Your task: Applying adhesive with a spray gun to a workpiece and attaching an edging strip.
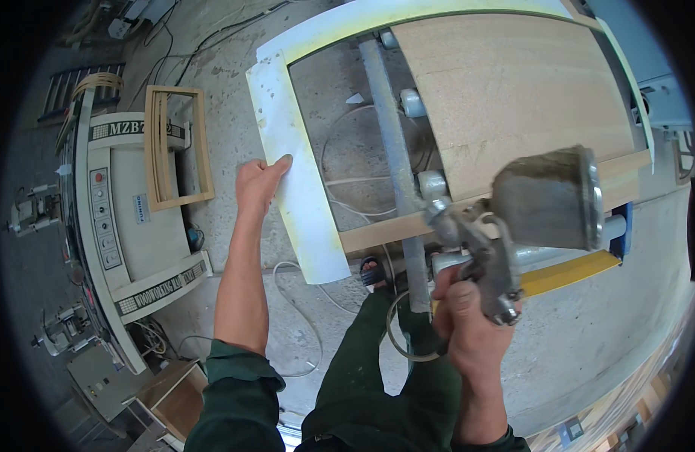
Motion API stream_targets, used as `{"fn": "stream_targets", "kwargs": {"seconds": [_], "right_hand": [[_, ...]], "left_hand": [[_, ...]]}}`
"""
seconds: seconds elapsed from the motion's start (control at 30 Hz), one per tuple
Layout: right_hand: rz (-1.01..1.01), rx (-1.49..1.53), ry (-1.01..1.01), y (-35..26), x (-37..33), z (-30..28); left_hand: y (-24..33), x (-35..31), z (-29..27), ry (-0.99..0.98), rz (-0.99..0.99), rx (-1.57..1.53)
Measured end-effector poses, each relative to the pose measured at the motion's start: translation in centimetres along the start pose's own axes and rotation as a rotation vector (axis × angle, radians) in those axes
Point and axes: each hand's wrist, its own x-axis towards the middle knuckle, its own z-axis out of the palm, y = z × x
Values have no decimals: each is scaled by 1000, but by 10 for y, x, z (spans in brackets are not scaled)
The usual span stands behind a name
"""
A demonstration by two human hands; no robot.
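Note:
My right hand (475, 324) is wrapped round the handle of a metal spray gun (492, 264), held up before me at the right. The gun's grey cup (539, 200), stained brown on top, tilts to the right over the panel's lower edge. My left hand (261, 184) grips the outer edge of a white board (298, 173), thumb on top and fingers hidden beneath. This board has yellowish edges and joins a curved white top strip (407, 16) and a wooden rail (385, 231). A brown plywood sheet (513, 83) lies at the right of this framework.
A grey metal bar (392, 135) and several rollers support the work. A pale hose (392, 331) hangs by my right hand. At the left stand a beige machine (140, 241) with control knobs and a light wooden frame (203, 151) on it. A yellow beam (569, 273) lies low right.

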Motion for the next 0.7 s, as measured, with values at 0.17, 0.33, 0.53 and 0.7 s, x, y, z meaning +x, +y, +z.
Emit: {"fn": "stream_targets", "kwargs": {"seconds": [0.17,0.33,0.53,0.7], "right_hand": [[-109,-69,264,-27,4,-43],[-166,-71,439,-61,35,-120],[-270,-107,459,-106,96,-207],[-132,-119,334,-109,125,-216]], "left_hand": [[3,-2,2,12,17,39],[7,-4,-2,75,-33,72],[31,-11,9,57,-135,132],[22,-6,-1,158,-238,307]]}}
